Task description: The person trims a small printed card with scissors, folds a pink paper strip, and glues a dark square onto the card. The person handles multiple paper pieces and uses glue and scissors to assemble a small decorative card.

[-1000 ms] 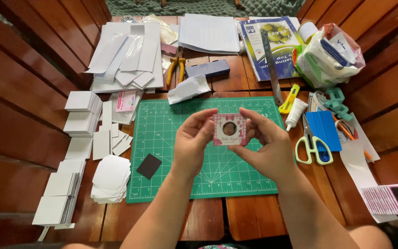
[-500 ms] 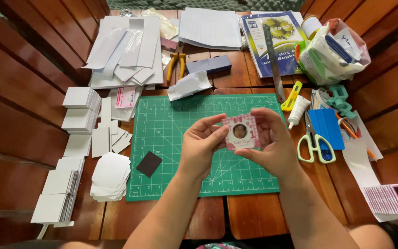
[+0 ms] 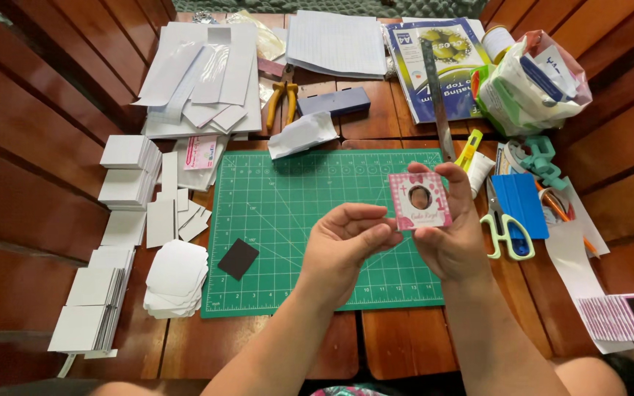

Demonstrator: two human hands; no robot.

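Centrally, the right hand (image 3: 445, 235) pinches a small pink card (image 3: 420, 201) with an oval window, upright above the green cutting mat (image 3: 273, 220). Just left of the card, the left hand (image 3: 343, 246) curls loosely, empty, its fingertips (image 3: 384, 236) nearly touching the card's lower edge.

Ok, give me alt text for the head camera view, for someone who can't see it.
The right hand holds up a small pink square card with an oval cut-out, while the left hand curls beside it, over a green cutting mat on a wooden table. Stacks of white cards, a black square and scissors lie around.
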